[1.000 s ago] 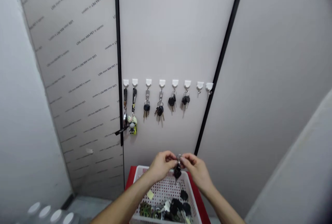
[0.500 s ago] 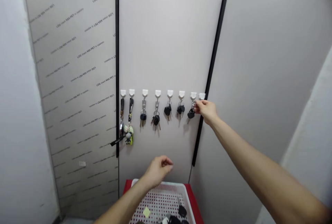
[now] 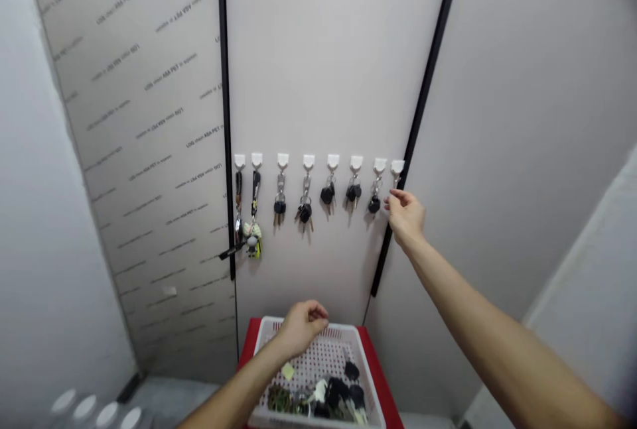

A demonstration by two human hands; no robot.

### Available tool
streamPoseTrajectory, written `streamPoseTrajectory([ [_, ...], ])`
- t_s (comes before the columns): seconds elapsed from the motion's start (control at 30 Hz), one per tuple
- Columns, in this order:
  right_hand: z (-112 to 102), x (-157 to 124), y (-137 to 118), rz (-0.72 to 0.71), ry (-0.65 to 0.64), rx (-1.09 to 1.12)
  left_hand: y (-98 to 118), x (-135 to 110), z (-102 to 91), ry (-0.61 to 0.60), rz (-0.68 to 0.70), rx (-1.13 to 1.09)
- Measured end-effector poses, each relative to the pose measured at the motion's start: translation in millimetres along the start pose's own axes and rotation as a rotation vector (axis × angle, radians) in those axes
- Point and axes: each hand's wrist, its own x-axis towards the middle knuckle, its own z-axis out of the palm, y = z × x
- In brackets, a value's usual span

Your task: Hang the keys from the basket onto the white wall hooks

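Observation:
My right hand [image 3: 405,217] is just right of a key bunch [image 3: 374,205] hanging from the second hook from the right. Its fingers are loosely bent and apart, with nothing seen in them. Above that hand sits the rightmost white hook [image 3: 397,167], whose lower part shows a small metallic piece. My left hand [image 3: 303,328] hovers over the far side of a white plastic basket [image 3: 367,356], fingers loosely curled with a gap to the thumb, and I see nothing in it. Inside the basket lie black keys [image 3: 351,370], a yellow slip [image 3: 287,370] and other small items.
More key bunches [image 3: 305,212] hang along the hook row, with a strap and figure keychain [image 3: 252,243] toward the left. Black strips [image 3: 226,84] edge the panel. The basket rests on a red surface [image 3: 253,333]. Pale round-topped objects [image 3: 84,407] stand lower left.
My right hand has let go of the key bunch on the second hook from the right and moved slightly right. The view has tilted down, showing more of the basket. My left hand stays over the basket.

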Motion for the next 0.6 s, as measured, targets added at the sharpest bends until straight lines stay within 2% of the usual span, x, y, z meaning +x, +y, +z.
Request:
streamPoseTrajectory([
  [0.07,-3,-34,14,-0.042,-0.015,-0.041,-17,-6,5.2,-0.012,-0.022,0.046],
  [0.1,-4,-55,22,-0.025,-0.083,-0.064,-27,-10,7.7,-0.023,-0.037,0.078],
  [0.23,-11,-155,55,0.081,-0.727,-0.204,-60,-27,14.1,-0.107,-0.086,0.282],
  [0.3,-17,-195,70,0.054,-1.016,-0.303,-69,-34,14.8,-0.159,-0.070,0.397],
  [0.33,-20,-210,76,0.016,-1.118,-0.359,-71,-37,14.9,-0.182,-0.052,0.450],
  [0.4,-25,-229,86,-0.068,-1.223,-0.471,-73,-39,14.8,-0.221,-0.022,0.543],
  [0.5,-29,-235,93,-0.134,-1.246,-0.612,-71,-39,15.0,-0.256,-0.042,0.616],
  [0.6,-29,-232,94,-0.141,-1.270,-0.707,-70,-38,15.8,-0.246,-0.086,0.593],
])
